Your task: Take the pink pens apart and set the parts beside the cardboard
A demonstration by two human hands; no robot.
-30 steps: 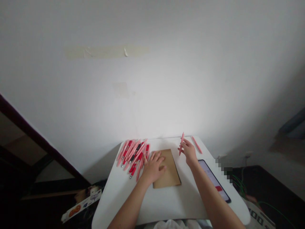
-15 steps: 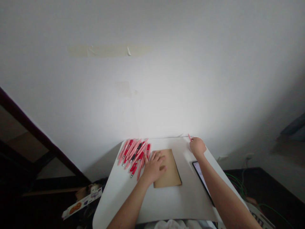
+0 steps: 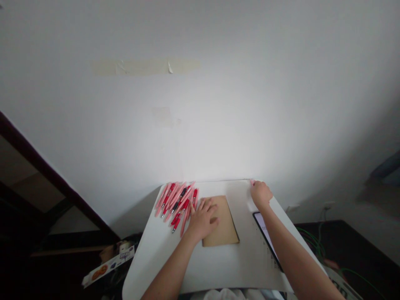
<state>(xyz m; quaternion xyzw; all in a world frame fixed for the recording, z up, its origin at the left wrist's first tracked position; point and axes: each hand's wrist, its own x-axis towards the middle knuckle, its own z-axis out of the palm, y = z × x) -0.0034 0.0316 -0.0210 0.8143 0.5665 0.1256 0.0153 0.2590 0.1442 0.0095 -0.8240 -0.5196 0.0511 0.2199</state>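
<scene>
My left hand (image 3: 203, 221) rests with fingers spread on a brown kraft-covered notebook (image 3: 227, 223) in the middle of the table. Just left of it lies a loose heap of pens (image 3: 176, 202), mostly pink, with several red ones and a dark one among them. At the table's far right corner, my right hand (image 3: 261, 194) is closed around a pink pen (image 3: 252, 182). Only the end of that pen sticks out past the fingers; the rest is hidden by the hand.
A dark-edged phone or tablet (image 3: 263, 228) with a lit screen lies partly under my right forearm. The white table (image 3: 146, 266) stands against a pale wall (image 3: 218, 125). Green cables (image 3: 312, 243) run along the floor at right; a printed box (image 3: 108, 266) is at lower left.
My right hand has shifted slightly right, and less of the pink pen shows. My left hand stays on the notebook.
</scene>
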